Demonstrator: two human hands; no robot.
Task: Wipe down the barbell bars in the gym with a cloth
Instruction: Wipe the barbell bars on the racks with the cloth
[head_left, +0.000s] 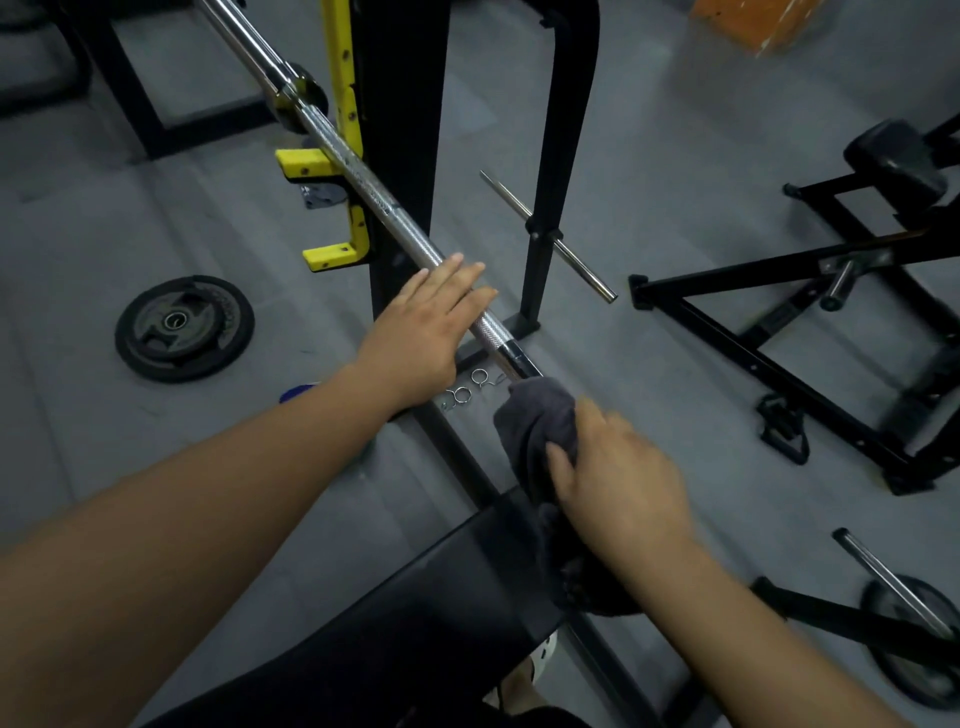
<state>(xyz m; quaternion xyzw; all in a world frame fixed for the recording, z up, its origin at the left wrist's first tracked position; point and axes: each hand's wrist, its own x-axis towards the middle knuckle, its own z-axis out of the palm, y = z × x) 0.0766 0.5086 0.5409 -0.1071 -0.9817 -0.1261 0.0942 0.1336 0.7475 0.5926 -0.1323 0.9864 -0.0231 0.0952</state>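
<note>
A chrome barbell bar (363, 182) runs diagonally from the upper left down to the centre, resting on yellow rack hooks (332, 166). My left hand (426, 332) lies flat on the bar's knurled part, fingers stretched out and slightly apart. Lower down the bar, my right hand (618, 467) grips a dark grey cloth (540, 431) that is wrapped around the bar. The stretch of bar under the cloth is hidden.
A black rack upright (405, 130) stands behind the bar, with a chrome peg (550, 239) on a second post. A weight plate (184, 327) lies on the grey floor at left. Spring collars (467, 389) lie below the bar. A black bench pad (415, 613) is underneath; black machine frames (779, 338) stand at right.
</note>
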